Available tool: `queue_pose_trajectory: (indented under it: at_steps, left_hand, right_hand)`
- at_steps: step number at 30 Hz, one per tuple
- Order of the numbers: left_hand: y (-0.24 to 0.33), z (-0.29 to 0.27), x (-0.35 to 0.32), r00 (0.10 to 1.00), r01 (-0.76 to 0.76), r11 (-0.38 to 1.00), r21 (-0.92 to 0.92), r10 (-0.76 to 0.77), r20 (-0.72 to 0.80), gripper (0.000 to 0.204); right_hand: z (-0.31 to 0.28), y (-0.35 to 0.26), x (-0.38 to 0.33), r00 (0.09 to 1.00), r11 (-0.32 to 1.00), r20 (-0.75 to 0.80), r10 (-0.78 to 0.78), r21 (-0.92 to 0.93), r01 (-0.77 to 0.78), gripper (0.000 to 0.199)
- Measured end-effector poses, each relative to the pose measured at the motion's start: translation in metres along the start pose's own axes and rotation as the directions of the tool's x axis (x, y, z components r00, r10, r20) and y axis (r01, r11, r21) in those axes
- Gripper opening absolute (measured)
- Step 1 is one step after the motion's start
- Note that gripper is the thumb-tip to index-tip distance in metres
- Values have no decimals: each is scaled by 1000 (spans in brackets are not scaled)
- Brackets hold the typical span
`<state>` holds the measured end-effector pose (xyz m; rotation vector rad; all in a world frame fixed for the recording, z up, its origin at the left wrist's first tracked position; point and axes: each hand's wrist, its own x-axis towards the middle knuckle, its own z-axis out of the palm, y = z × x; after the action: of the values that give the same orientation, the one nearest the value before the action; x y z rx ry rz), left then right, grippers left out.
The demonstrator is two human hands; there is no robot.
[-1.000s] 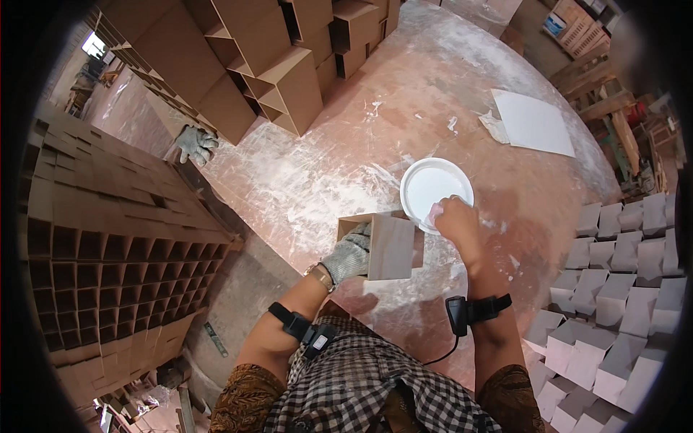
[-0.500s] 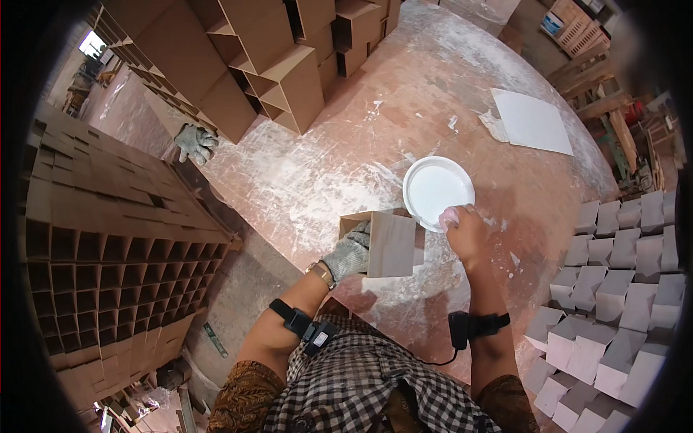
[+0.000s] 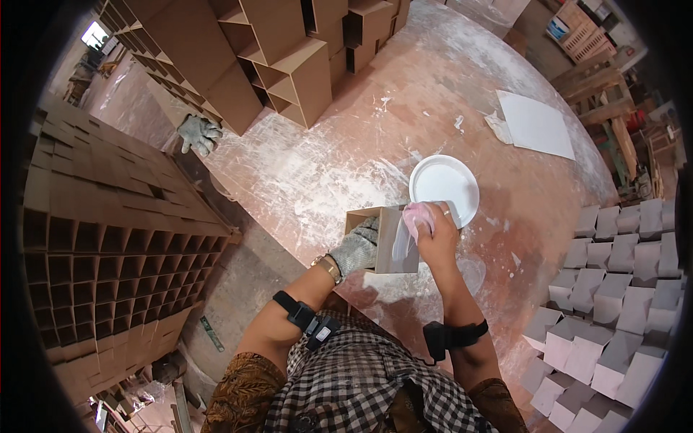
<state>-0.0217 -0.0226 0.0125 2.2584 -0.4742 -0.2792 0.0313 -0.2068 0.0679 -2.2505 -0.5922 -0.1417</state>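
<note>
Box (image 3: 387, 254), one, is near the edge of the counter (image 3: 346, 141), gloved left hand (image 3: 357, 245) inside it, its grip hidden. Bare right hand (image 3: 437, 229) pinches one pink sponge (image 3: 416, 215) over a side marked by a white streak (image 3: 401, 247). Bracing from inside and light, even, overlapping strokes should work best. Farther out: one dish (image 3: 442, 157), one loose glove (image 3: 198, 135), one sheet (image 3: 538, 126); brown boxes (image 3: 310, 83) and pale boxes (image 3: 613, 328), uncountable.
</note>
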Motion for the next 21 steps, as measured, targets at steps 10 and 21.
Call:
queue_pose_trajectory:
  at_steps: [10,21]
  left_hand:
    - [-10,5,2,1000,-25,1000,-1,25,0,56]
    - [-10,9,1,998,68,994,-87,-69,-2,53]
  right_hand:
    - [6,22,-1,991,993,-73,-113,15,114,38]
    - [9,16,-10,977,974,-39,-209,75,211,33]
